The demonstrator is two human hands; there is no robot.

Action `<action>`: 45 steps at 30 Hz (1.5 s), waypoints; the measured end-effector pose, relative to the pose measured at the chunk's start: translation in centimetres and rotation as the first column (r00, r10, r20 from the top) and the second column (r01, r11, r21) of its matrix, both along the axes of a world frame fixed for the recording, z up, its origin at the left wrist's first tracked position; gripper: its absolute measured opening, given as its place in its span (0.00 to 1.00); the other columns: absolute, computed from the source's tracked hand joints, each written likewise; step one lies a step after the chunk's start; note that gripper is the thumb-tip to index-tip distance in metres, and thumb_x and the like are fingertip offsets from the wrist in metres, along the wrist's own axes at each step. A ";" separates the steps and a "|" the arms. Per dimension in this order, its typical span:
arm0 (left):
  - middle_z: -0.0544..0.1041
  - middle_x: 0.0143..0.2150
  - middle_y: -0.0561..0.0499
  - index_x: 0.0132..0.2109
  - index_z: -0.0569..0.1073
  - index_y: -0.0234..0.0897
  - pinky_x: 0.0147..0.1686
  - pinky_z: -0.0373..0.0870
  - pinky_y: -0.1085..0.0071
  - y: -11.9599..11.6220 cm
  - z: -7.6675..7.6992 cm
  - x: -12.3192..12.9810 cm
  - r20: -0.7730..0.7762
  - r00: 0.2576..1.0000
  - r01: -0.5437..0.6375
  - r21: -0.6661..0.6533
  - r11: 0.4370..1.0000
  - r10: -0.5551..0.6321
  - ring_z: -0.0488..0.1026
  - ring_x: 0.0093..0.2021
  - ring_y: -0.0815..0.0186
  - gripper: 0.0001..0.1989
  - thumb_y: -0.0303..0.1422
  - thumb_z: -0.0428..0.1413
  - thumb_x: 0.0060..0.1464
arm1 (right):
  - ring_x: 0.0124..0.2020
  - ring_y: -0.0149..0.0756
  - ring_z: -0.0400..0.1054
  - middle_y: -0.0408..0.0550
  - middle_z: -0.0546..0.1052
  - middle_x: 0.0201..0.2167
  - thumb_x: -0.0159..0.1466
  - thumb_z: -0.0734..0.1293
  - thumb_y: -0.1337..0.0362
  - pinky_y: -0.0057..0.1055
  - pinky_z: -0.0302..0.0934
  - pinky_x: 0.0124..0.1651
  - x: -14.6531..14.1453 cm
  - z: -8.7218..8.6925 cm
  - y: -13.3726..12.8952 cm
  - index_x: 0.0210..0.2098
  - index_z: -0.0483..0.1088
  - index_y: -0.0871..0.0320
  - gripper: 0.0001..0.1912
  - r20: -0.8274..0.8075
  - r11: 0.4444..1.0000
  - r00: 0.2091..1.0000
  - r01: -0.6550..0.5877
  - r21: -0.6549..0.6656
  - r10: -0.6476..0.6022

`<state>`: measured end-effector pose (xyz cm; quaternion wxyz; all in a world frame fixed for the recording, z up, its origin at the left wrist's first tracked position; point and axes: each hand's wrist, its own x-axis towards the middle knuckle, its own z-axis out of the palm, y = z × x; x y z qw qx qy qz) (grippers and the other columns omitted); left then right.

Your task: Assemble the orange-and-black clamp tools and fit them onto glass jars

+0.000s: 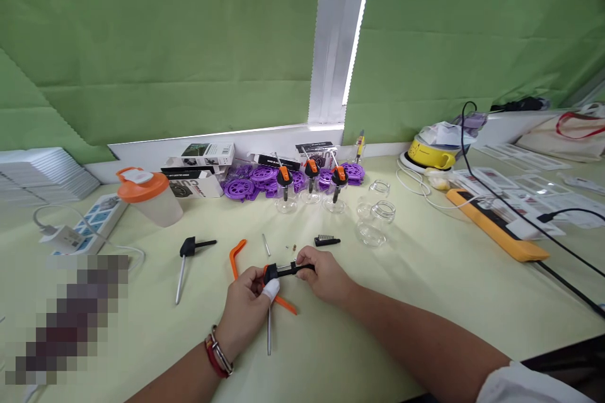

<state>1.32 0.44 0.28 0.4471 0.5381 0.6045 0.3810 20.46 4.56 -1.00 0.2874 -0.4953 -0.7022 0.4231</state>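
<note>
My left hand (248, 312), with a white wrap on the thumb, grips the black head of a tool part (270, 273) that has a metal rod pointing down. The fingers of my right hand (324, 274) pinch the black stem at the part's right end. An orange curved piece (286, 306) shows beneath my left thumb, and another orange piece (236, 254) rises behind that hand. Beyond my hands lie a metal pin (266, 245), tiny bits (294, 247) and a black piece with a spring (327, 240). A similar black part with a rod (188, 247) rests at left.
Three glass jars with black and orange tops (285, 192) stand at the back beside purple discs (240, 189) and boxes (198, 184). Two glass jars (373, 230) stand right of centre. An orange-lidded cup (158, 201) and a power strip (101, 220) are at left; an orange strip (496, 227) is at right.
</note>
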 end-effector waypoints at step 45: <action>0.72 0.28 0.46 0.28 0.77 0.36 0.38 0.54 0.61 4.5 3.5 6.6 -0.919 0.323 0.701 0.072 0.710 -0.226 0.66 0.35 0.61 0.12 0.21 0.50 0.49 | 0.34 0.36 0.67 0.43 0.75 0.29 0.53 0.71 0.65 0.29 0.54 0.34 5.6 2.9 2.5 0.28 0.75 0.55 0.02 0.323 0.989 0.944 -0.101 0.110 0.061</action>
